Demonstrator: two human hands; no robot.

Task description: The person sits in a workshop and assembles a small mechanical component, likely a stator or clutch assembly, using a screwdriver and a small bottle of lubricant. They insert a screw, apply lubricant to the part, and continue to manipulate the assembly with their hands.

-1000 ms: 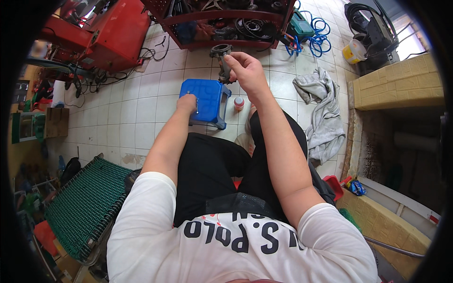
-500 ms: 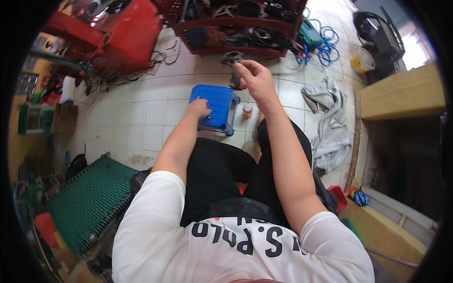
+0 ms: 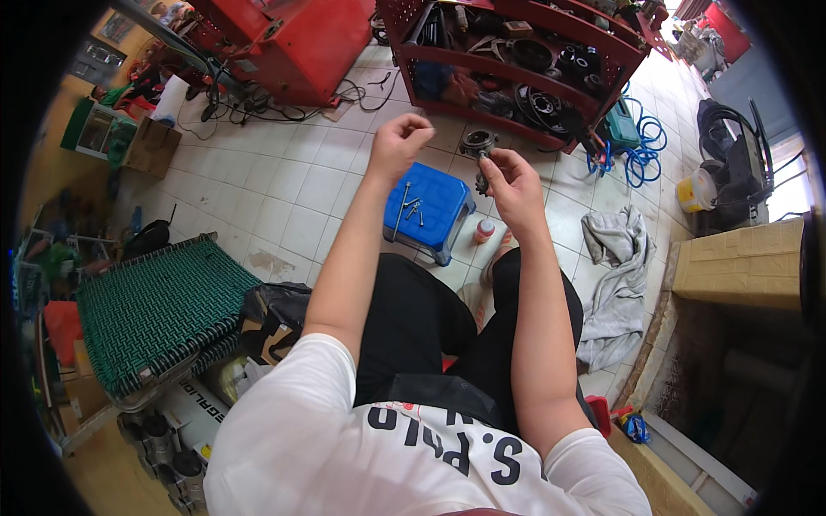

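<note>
My right hand [image 3: 517,193] is closed on a dark metal part [image 3: 477,148], a ringed, flanged piece held upright. My left hand [image 3: 402,148] is raised to the left of that part, apart from it, fingers curled in a pinch; what they hold, if anything, is too small to make out. Below both hands stands a blue plastic stool [image 3: 443,198] with several small bolts and tools [image 3: 416,213] lying on its top. A small jar with a red label [image 3: 483,230] is on the tiled floor right of the stool.
A red tool trolley [image 3: 516,47] and red machine [image 3: 292,56] are ahead, with cables. Blue hose [image 3: 645,150], a bucket [image 3: 695,190] and grey cloth [image 3: 615,284] lie right. A green woven folding seat [image 3: 163,310] is at left, a yellow step [image 3: 736,269] at right.
My left hand has lifted off the stool, uncovering the bolts. My right hand still holds the metal part. The view has swung, so the surroundings appear lower and shifted.
</note>
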